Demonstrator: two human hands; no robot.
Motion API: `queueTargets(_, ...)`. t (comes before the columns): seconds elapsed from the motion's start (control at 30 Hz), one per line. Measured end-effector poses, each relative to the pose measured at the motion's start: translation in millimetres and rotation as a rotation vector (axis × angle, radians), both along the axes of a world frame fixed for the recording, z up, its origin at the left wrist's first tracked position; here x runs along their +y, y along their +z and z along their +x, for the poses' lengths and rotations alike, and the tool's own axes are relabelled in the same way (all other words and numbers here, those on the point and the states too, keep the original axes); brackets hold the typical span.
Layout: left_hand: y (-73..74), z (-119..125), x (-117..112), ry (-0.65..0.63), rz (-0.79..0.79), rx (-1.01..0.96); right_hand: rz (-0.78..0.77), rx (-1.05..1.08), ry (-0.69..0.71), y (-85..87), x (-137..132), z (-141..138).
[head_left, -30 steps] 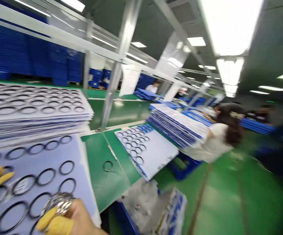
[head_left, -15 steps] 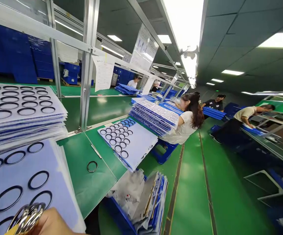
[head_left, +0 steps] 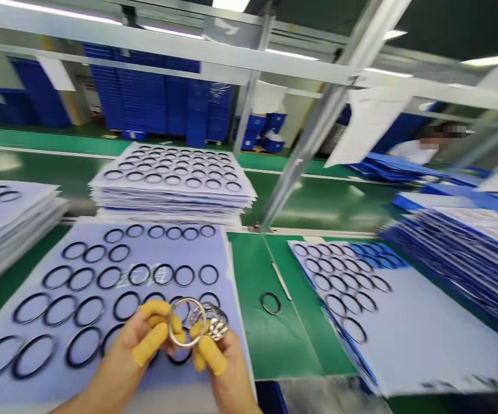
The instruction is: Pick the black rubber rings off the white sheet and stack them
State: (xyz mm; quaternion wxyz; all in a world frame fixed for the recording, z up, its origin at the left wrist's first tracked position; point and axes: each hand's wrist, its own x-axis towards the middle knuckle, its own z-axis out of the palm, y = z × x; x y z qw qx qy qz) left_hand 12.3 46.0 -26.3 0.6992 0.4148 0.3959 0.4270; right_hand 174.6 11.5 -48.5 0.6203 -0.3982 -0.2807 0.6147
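My left hand (head_left: 139, 342) and my right hand (head_left: 218, 356) meet low in the middle, both with yellow finger cots. Between the left fingertips is a single thin metal ring (head_left: 186, 329), pinched at its edge. The right hand grips a bunch of shiny metal rings (head_left: 213, 323). Both hands hover over a pale blue sheet (head_left: 102, 299) that carries rows of black rings (head_left: 85, 279).
A stack of similar sheets (head_left: 171, 187) stands behind, another stack (head_left: 3, 224) at the left. A loose black ring (head_left: 270, 303) lies on the green table (head_left: 261, 322). To the right lie a part-filled sheet (head_left: 382, 322) and blue-edged stacks (head_left: 468, 247). A person (head_left: 421, 149) sits far right.
The view swung from the aisle on the right back to the sheet in front. My left hand came back into view and now pinches one ring beside the bunch in the right hand.
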Motion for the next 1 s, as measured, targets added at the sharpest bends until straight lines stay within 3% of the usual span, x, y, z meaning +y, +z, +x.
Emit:
queueTargets(0.1, 16.5, 16, -5, -0.032, 0.011, -0.123, -0.019, 0.049, 0.025, 0.9, -2, 1)
queueTargets(0.2, 12.6, 13, -17, -0.059, 0.079, -0.145, -0.071, 0.114, 0.003, 10.1, -4, 0)
queueTargets(0.4, -6.6, -7, -30, -0.065, 0.514, 0.142, -0.103, 0.162, 0.023, 13.6, -5, -2)
queueTargets(0.5, -2.8, -9, -30, -0.024, 0.696, 0.285, -0.077, 0.177, 0.055, 6.4, -5, -1)
queueTargets(0.63, 10.8, -5, -29, -0.08, 0.793, 0.263, -0.095, 0.18, 0.036, 4.5, -6, 0)
queueTargets(0.77, 13.4, -4, -30, -0.063, 0.74, 0.229, -0.093, 0.186, 0.046, 5.1, -9, 0)
queueTargets(1.0, 2.5, -1, -26, -0.15, 0.274, -0.146, -0.118, 0.137, -0.017, -3.3, -23, 3)
